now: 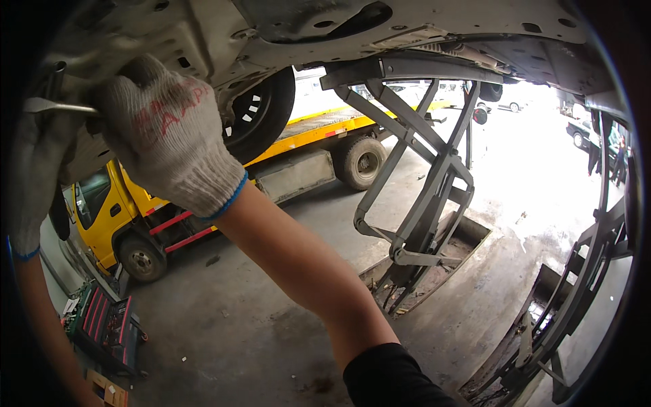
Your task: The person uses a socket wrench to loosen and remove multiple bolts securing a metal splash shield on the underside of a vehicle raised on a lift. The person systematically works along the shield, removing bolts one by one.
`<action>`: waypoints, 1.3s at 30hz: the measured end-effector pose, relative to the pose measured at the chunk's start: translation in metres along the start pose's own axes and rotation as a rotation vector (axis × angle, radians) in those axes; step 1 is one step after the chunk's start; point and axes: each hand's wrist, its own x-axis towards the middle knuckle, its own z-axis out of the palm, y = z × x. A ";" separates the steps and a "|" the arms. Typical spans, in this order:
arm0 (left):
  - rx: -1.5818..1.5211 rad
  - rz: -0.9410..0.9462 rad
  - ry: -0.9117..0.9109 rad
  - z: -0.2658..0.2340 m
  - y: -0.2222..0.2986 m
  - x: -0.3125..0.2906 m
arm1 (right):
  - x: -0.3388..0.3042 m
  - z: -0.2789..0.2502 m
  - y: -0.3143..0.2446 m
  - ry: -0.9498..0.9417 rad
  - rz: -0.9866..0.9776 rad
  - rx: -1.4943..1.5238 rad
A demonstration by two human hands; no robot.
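My right hand [166,132], in a white knitted glove with red print and a blue cuff, is raised at the upper left, just under a car's underbody [224,41]. Its fingers are closed around a silver wrench [61,106], whose flared end points left. At the left rim, in shadow, is my left hand [30,166] in the same kind of glove. It is lifted close to the wrench, but its fingers are too dark to make out. A short dark cylinder [58,78] stands upright just above the wrench.
A wheel [261,112] hangs from the car beyond my right hand. Grey scissor lifts [434,169] stand right of centre and along the right rim [576,285], over floor pits. A yellow flatbed truck [135,197] is parked behind. At lower left are a tool cart [105,322] and a cardboard box [107,390].
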 end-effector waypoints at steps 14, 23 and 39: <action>-0.025 -0.007 -0.025 -0.002 0.002 -0.003 | -0.059 -0.037 -0.029 0.192 0.277 0.145; -0.096 -0.048 -0.014 0.007 -0.006 -0.019 | -0.462 -0.105 -0.128 -0.314 2.352 0.571; -0.049 -0.322 0.069 0.008 -0.015 -0.029 | -0.206 -0.055 -0.068 -0.371 1.075 0.579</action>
